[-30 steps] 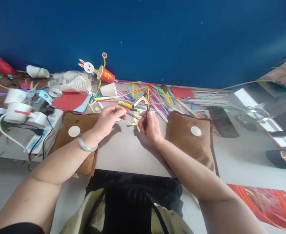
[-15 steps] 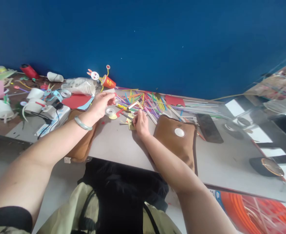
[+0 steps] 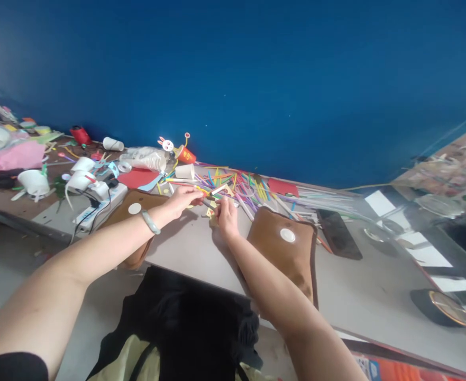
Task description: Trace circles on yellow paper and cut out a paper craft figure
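My left hand, with a pale bangle at the wrist, is closed in a pinch over the middle of the table. At its fingertips lies a thin yellow, red and dark piece; whether the fingers grip it I cannot tell. My right hand is just to the right, fingers curled together, and what they hold is hidden. Small yellow scraps lie under and beside it. Behind my left hand is a white paper cup. Beyond both hands spreads a pile of coloured sticks.
Two brown pouches flank my arms. On the right lie a dark phone and a round dark object. A power strip, stacked cups and a red cup with a rabbit face stand left, before the blue wall.
My left hand has come away from a white cup at the back, which now shows uncovered, and moved down toward my right hand. The camera view has shifted slightly; my right hand stays nearly in place.
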`<state>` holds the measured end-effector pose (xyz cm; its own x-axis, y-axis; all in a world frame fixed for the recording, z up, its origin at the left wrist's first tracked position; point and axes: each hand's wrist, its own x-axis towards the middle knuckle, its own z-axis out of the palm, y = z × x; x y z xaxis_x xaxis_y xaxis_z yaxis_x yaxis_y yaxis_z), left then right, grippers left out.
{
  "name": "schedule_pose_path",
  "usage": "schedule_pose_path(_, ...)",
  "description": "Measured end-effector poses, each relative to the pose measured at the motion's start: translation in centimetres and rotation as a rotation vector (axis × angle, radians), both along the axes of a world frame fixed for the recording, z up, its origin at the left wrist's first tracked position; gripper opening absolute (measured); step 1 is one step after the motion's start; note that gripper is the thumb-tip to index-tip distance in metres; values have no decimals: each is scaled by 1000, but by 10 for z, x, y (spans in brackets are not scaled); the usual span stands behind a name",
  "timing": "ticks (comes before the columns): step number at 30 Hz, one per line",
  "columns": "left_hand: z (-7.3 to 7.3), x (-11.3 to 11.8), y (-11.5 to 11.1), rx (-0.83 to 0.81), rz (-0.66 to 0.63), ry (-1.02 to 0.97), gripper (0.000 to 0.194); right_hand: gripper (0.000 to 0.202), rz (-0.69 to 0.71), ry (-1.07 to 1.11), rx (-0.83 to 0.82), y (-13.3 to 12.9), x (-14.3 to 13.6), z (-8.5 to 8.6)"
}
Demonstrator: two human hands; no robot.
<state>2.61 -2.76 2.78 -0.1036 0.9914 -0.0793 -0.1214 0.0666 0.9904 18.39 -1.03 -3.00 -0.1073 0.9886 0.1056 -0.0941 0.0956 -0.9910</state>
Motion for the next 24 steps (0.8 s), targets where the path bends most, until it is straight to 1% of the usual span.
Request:
schedule_pose_path(3, -2, 2, 3, -12, -59, 12, 18, 47, -39, 28, -10, -2, 0, 5)
schedule_pose_path(5, -6, 2, 9, -26, -92, 39, 17, 44, -29, 16, -13, -4, 2, 9)
schedule_pose_path(10, -25, 2, 22, 24, -196, 102, 19, 37, 15, -16, -30, -7, 7, 15)
schedule_pose_path(12, -33, 3, 23, 29, -206, 116, 21, 36, 16, -3, -57, -8, 7, 14)
schedule_pose_path(14, -36, 3, 21, 30, -203, 132, 21, 36, 11, 13, -92, -9, 7, 13)
schedule_pose_path(17, -36, 3, 16, 40, -241, 110, 21, 35, -3, 2, -142, -11, 6, 13)
schedule_pose_path(19, -35, 3, 14, 54, -270, 81, 21, 32, 14, -31, -155, -12, 6, 14)
schedule_pose_path(22, -33, 2, 12, 46, -271, 44, 20, 32, 49, -65, -154, -12, 6, 15)
schedule_pose_path(24, -32, 1, 11, 31, -255, 13, 21, 33, 57, -49, -166, -13, 5, 15)
